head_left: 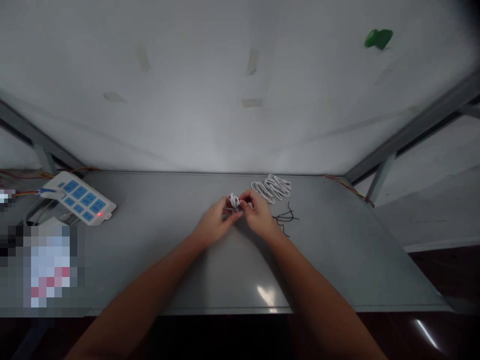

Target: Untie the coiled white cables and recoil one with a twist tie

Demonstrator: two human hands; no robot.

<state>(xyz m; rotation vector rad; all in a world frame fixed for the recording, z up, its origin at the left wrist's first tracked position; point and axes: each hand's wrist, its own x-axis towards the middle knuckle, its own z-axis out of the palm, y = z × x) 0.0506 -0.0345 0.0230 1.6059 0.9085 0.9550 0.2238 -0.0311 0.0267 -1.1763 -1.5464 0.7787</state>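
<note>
Left hand: The person's left hand point(215, 222) grasps the small white cable coil point(234, 200) from its left side, thumb reaching in along the near side, fingers partly hidden.
Right hand: The right hand point(258, 215) grasps the same coil from its right side, thumb and bent fingers drawn together at its edge.
Small white cable coil: It is held between the two hands, near the middle of the tabletop's width — whether it touches the surface beneath cannot be told.
Loose white cables: Looped white cables point(270, 189) lie on the tabletop just beyond the right hand and to its right, near the wall; their loops overlap, so the number of cables is unclear.
Black ties: Thin black ties point(285, 218) lie in a loose, crossing scatter to the right of the right hand, nearer the person than the looped white cables.
Power strip: A white power strip point(80, 197) with blue socket faces sits at the left, well apart from the hands, its red light point(99, 214) lit and a plug at its left end.
Tabletop: Grey and smooth point(337, 250), with a bright reflection near its front edge.
Wall: Pale point(195, 125), with tape pieces point(252, 103) and a green patch point(378, 39) at the upper right.
Left edge: Pixelated — contents unreadable.
</note>
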